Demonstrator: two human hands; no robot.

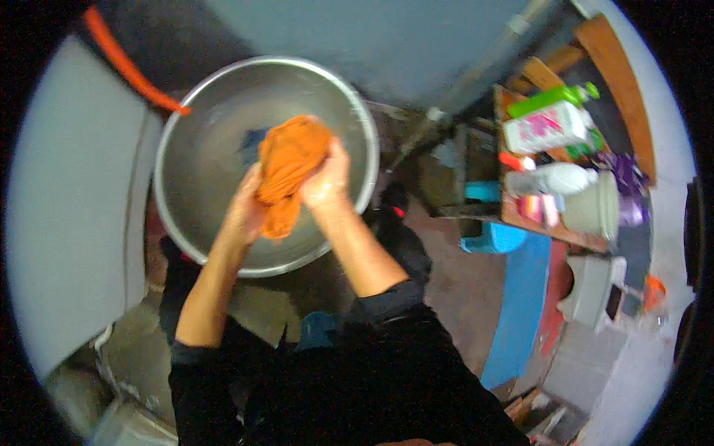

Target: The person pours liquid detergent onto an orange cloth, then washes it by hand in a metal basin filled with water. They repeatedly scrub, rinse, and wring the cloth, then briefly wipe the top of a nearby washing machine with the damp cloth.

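An orange cloth (293,159), bunched up, is held between both hands above a large round metal basin (206,217). My left hand (251,203) grips its left side, and my right hand (328,177) grips its right side with wet-looking skin. Behind the orange cloth, a small dark blue cloth (254,142) lies in the basin, in what looks like water. The orange cloth covers part of the blue one and hides some of my fingers. An orange hose (134,75) reaches the basin's upper left rim.
On the right, a wooden shelf (510,214) holds several bottles and a grey-green tub (585,206). A blue plastic stool (496,238) sits below it. A pale panel (78,195) stands close on the left. Pipes run along the wall behind.
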